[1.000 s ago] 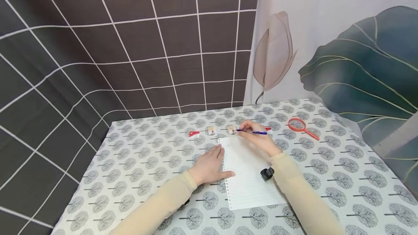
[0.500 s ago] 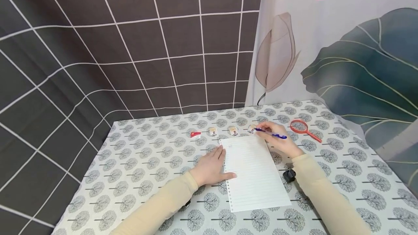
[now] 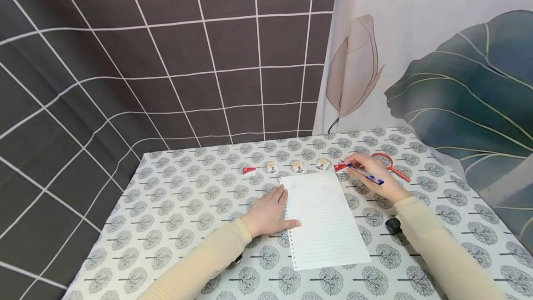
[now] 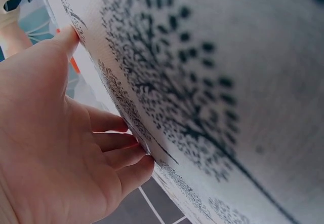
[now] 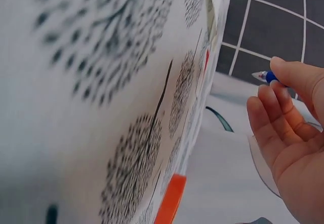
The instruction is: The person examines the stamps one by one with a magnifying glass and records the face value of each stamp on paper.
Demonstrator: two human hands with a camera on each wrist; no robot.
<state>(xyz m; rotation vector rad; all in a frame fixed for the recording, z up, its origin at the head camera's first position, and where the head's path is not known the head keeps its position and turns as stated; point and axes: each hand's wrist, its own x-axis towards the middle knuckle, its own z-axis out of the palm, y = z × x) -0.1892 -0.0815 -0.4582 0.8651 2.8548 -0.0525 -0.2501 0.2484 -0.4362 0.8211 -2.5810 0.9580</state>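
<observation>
My left hand [image 3: 268, 212] rests at the punched edge of a lined sheet of paper [image 3: 325, 221], fingers straight and thumb over the sheet. In the left wrist view the fingertips of the left hand [image 4: 66, 127] press down at the surface. My right hand [image 3: 374, 175] pinches a blue pen [image 3: 368, 175] between thumb and fingers, beside a red and white card [image 3: 339, 167] near the sheet's top right corner. The right wrist view shows the pen tip [image 5: 260, 75] pointing out past the fingers, apart from the tablecloth.
Left of that card lie several small picture cards [image 3: 297, 166] and another red and white card [image 3: 249, 171] in a row behind the paper. A red magnifying glass [image 3: 391, 165] lies just beyond the right hand. The tablecloth [image 3: 166, 226] carries a tree print; a dark gridded curtain [image 3: 166, 59] hangs behind.
My right hand with the pen has moved right along the row, from the second picture card past the third to the right-hand red and white card. The left hand stays on the paper.
</observation>
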